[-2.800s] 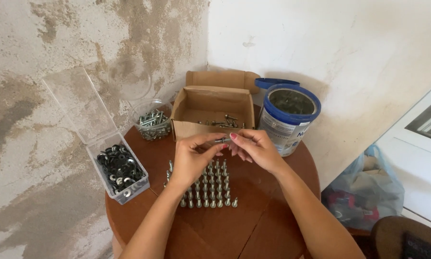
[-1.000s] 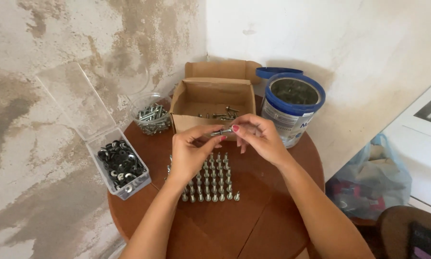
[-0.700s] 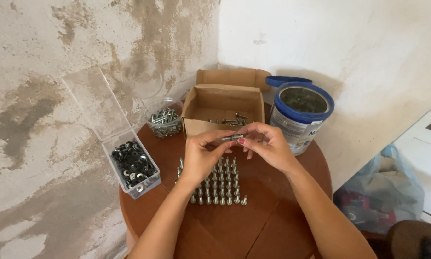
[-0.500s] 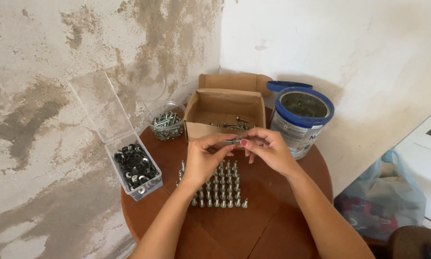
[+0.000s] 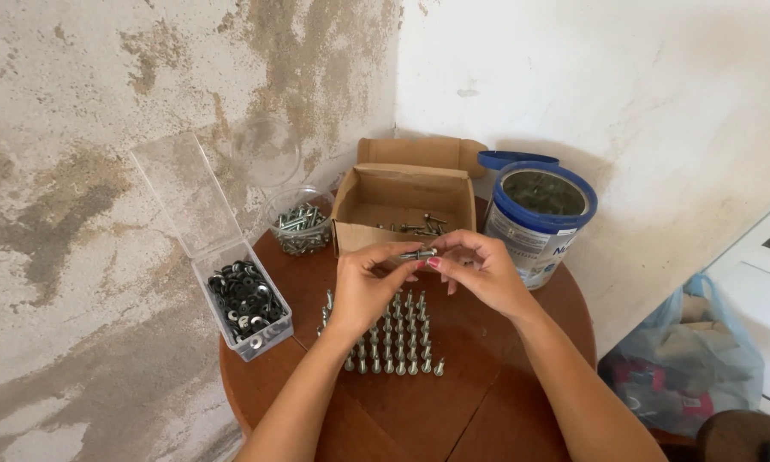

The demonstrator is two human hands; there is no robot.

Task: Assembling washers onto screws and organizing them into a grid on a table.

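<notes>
My left hand (image 5: 369, 287) and my right hand (image 5: 479, 272) meet above a small round wooden table (image 5: 487, 402). Together they pinch one metal bolt (image 5: 419, 254) held level between the fingertips, each hand at one end. Right below the hands, several bolts (image 5: 391, 345) stand upright in neat rows on the tabletop. An open cardboard box (image 5: 402, 205) with a few loose bolts sits just behind the hands.
A clear plastic case (image 5: 249, 305) of dark washers, lid up, lies at the table's left edge. A clear tub of bolts (image 5: 300, 228) stands by the wall. A blue-rimmed tin (image 5: 541, 218) stands at the right. Stained walls close in behind; a plastic bag (image 5: 684, 364) lies on the floor.
Both hands have stayed together on the bolt, fingers shifting slightly. The view has drifted, so the table sits further right and lower in the frame.
</notes>
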